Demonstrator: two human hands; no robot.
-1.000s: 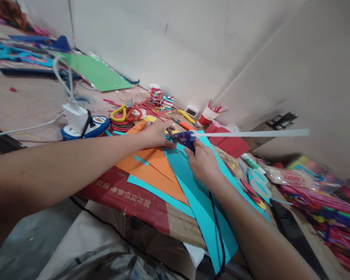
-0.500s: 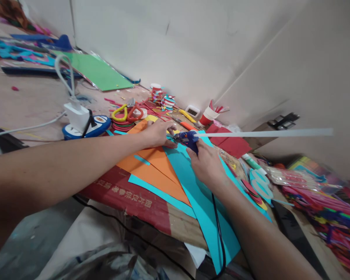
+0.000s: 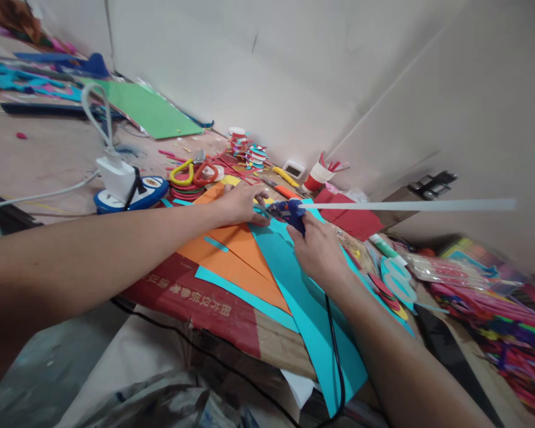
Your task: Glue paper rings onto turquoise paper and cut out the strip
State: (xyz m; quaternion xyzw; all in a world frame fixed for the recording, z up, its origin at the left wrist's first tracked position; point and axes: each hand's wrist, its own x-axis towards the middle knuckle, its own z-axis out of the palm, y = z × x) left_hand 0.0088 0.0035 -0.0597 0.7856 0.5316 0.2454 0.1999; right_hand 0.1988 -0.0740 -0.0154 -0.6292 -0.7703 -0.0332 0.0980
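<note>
My right hand (image 3: pixel 318 246) is wrapped round the grip of a dark blue hot glue gun (image 3: pixel 292 213). A long white glue stick (image 3: pixel 405 205) juts from its rear to the right, and a black cord hangs below. The nozzle points left, close to the fingertips of my left hand (image 3: pixel 245 203). That hand is curled with thumb and fingers around a small piece I cannot make out. Beneath both hands lie turquoise paper sheets (image 3: pixel 289 267) and orange paper sheets (image 3: pixel 241 261), with a narrow turquoise strip (image 3: pixel 216 244) on the orange.
At the left stand a blue power socket (image 3: pixel 154 191) with a white charger (image 3: pixel 116 178). Behind my left hand are scissors (image 3: pixel 182 173) and a stack of paper discs. A red-and-white cup (image 3: pixel 318 175) stands near the wall. Pipe cleaners (image 3: pixel 512 351) and a black phone-like slab (image 3: pixel 455 356) lie right.
My right hand and the glue gun have shifted very slightly right. My left hand stays almost in place by the nozzle.
</note>
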